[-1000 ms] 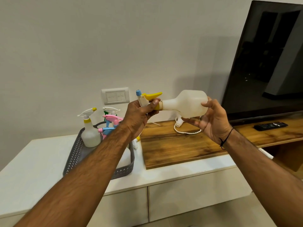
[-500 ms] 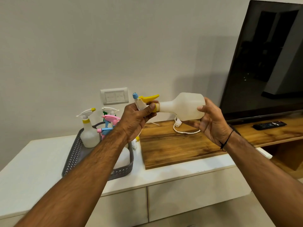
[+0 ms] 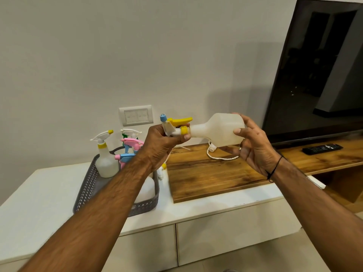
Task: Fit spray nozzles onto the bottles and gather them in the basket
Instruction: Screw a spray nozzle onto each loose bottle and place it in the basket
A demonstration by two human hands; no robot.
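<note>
Plain grey wall, a long white table (image 3: pixel 49 193) along it, and a wooden board (image 3: pixel 206 173) lying on top at three o'clock of the grey perforated plastic basket (image 3: pixel 86 189). Up in mid-air, above the board, the translucent white plastic bottle (image 3: pixel 220 130) lies on its side, neck pointing to nine o'clock. The left hand (image 3: pixel 159 146) is curled round the white spray nozzle with yellow trigger and blue tip (image 3: pixel 172 124), thumb on its yellow collar at the bottle's neck. The right hand (image 3: pixel 253 146) cups the bottle's base, fingers bent round it. Looks like the collar is being screwed home, so this one is nearly fitted but not yet in the basket. In the basket: one white bottle with a yellow-collared nozzle (image 3: pixel 106 160) standing at eleven o'clock, pink and blue nozzles (image 3: pixel 129 150) clustered behind it, another white bottle partly hidden by the forearm. Three or four there; the exact count I cannot tell.
</note>
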